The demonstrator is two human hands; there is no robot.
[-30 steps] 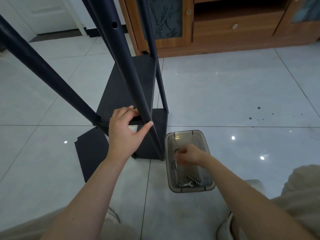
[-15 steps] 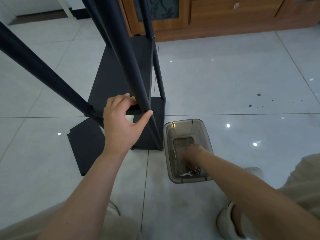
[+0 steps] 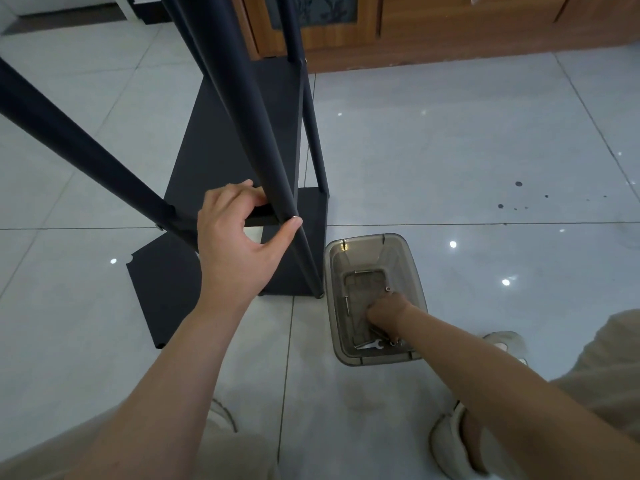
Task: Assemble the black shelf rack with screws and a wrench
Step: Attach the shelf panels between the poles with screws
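The black shelf rack (image 3: 239, 133) stands on the tiled floor, its long posts slanting up past the camera. My left hand (image 3: 239, 244) grips it low down, fingers curled over a black crossbar and thumb against the near post (image 3: 277, 188). To the right stands a translucent grey bin (image 3: 363, 239). My right hand (image 3: 384, 310) reaches down into it, fingers hidden underneath. A small silver wrench (image 3: 370, 345) and a few screws (image 3: 395, 342) lie at the bin's near end. Another screw (image 3: 388, 289) shows just beyond the knuckles.
A loose black panel (image 3: 156, 289) lies flat on the floor left of the rack's base. A wooden cabinet (image 3: 433, 32) runs along the back. My slippered feet (image 3: 453, 441) are at the bottom, one close to the bin.
My right hand has gone from above the bin down to its bottom. My left hand has kept its grip on the rack.
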